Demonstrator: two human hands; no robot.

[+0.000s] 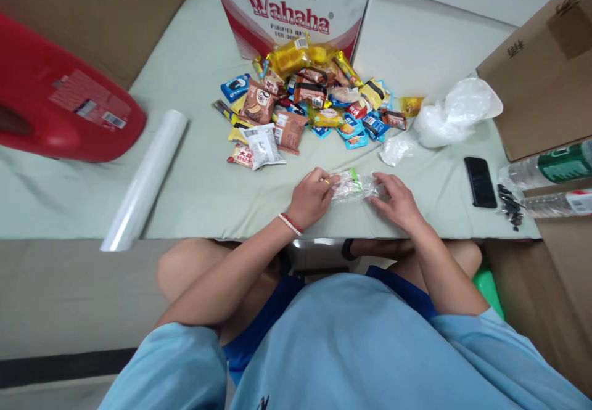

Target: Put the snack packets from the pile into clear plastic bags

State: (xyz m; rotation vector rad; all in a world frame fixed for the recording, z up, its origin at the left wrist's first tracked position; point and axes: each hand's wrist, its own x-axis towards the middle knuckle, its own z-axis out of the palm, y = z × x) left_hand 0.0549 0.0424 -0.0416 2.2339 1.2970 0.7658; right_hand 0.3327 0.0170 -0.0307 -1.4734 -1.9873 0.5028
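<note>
A crinkled clear plastic packet point(348, 189) with a green-edged label lies on the cloth near the table's front edge. My left hand point(313, 195) has its fingers curled over the packet's left end. At its right end, my right hand point(396, 199) holds the loose plastic between thumb and fingers. What is inside the packet is too small to make out. Beyond my hands spreads a heap of small wrapped snacks point(324, 98), with a white-and-grey snack packet point(264, 146) at its near left.
A red jug point(69, 98) and a roll of clear film point(145, 179) are on the left. A Wahaha carton point(291, 6) stands behind the snacks. To the right are crumpled plastic bags point(456, 114), a black phone point(481, 182), lying bottles point(564, 166) and a cardboard box point(541, 71).
</note>
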